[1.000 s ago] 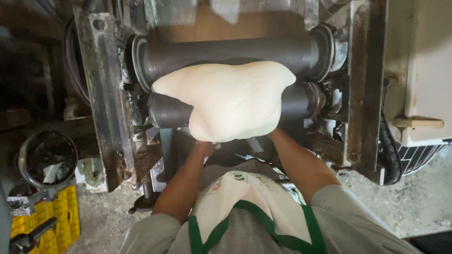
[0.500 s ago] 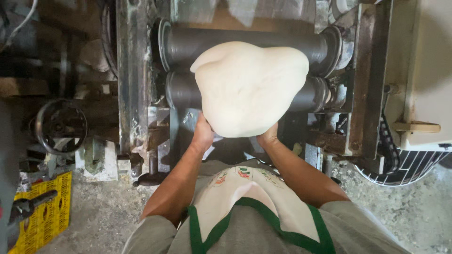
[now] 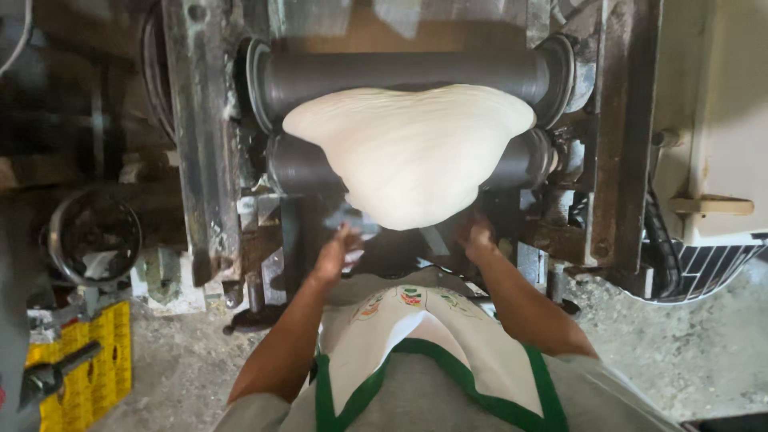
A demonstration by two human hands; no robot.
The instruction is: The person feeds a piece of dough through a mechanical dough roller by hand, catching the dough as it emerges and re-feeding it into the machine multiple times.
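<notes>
A large pale slab of dough (image 3: pixel 412 148) lies draped over the two dark metal rollers (image 3: pixel 400 76) of a rolling machine, its lower edge hanging toward me. My left hand (image 3: pixel 340 250) is just below the dough's lower left edge, fingers spread and slightly blurred, holding nothing. My right hand (image 3: pixel 478 237) is under the dough's lower right edge, close to it; whether it touches the dough is unclear. A white apron with green trim (image 3: pixel 416 352) covers my front.
The machine's rusty steel side frames (image 3: pixel 192 136) flank the rollers. A round dark metal bowl (image 3: pixel 94 236) sits at left, a yellow crate (image 3: pixel 80 368) at lower left. A cream-coloured appliance with a wire grille (image 3: pixel 712 256) stands at right. The floor is dusty concrete.
The dough has spread wider and sits lower across the rollers. Both hands have come away from its lower edge and moved apart.
</notes>
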